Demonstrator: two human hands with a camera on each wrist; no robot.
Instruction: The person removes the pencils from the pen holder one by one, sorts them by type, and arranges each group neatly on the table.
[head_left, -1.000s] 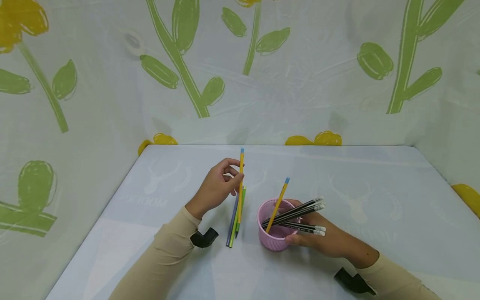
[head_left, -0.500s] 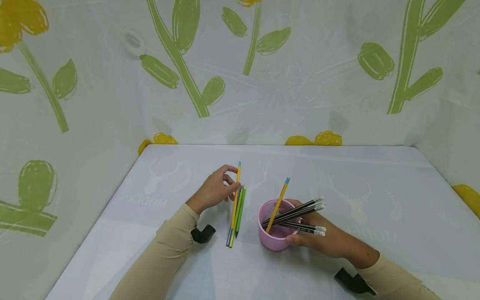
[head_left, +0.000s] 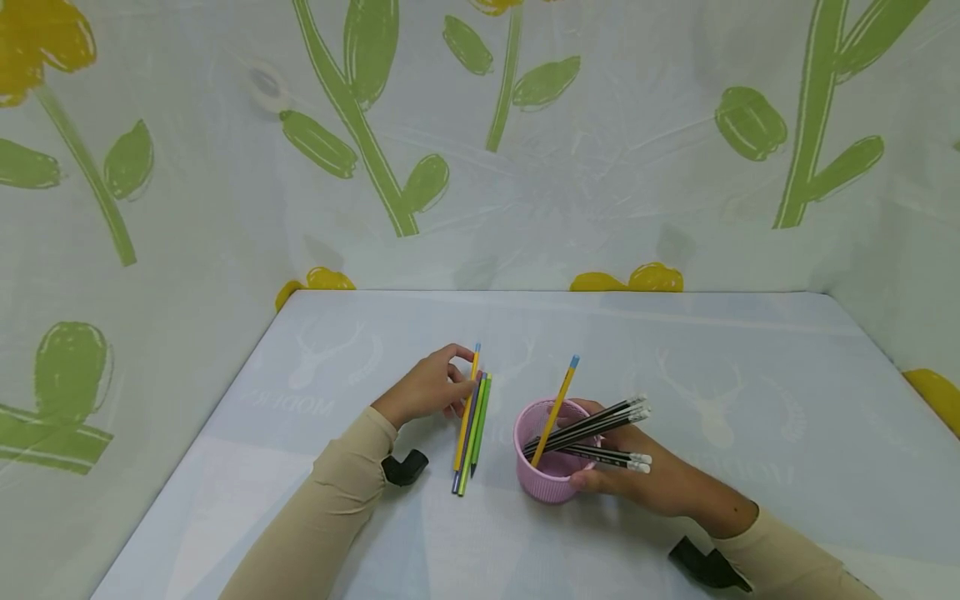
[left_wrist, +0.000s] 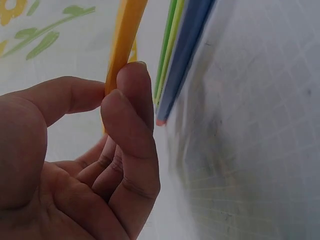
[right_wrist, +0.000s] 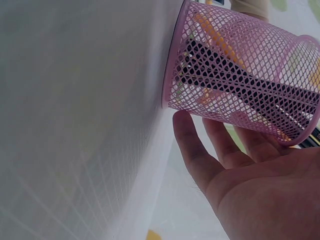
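Observation:
My left hand (head_left: pixel 429 387) pinches a yellow pencil (head_left: pixel 461 443) with a blue end, between thumb and fingers, left of a small row of pencils. In that row lie a purple-blue pencil (head_left: pixel 468 435) and two green ones (head_left: pixel 482 421), side by side. The left wrist view shows the held yellow pencil (left_wrist: pixel 125 40) apart from the blue one (left_wrist: pixel 186 55). To the right, my right hand (head_left: pixel 647 468) grips a pink mesh pencil cup (head_left: pixel 547 487) from its right side. Several black striped pencils (head_left: pixel 600 427) and a yellow pencil (head_left: pixel 557 407) lean inside it.
The pale tabletop (head_left: pixel 360 533) has faint deer-head prints. Behind it rises a wall (head_left: pixel 600 192) printed with green stems and yellow flowers. Black curved pieces sit at both wrists, one at the left sleeve (head_left: pixel 315 500) and one at the right.
My left hand has moved the yellow pencil left and down, from over the green pencils to the left side of the row. The right hand and cup stay put.

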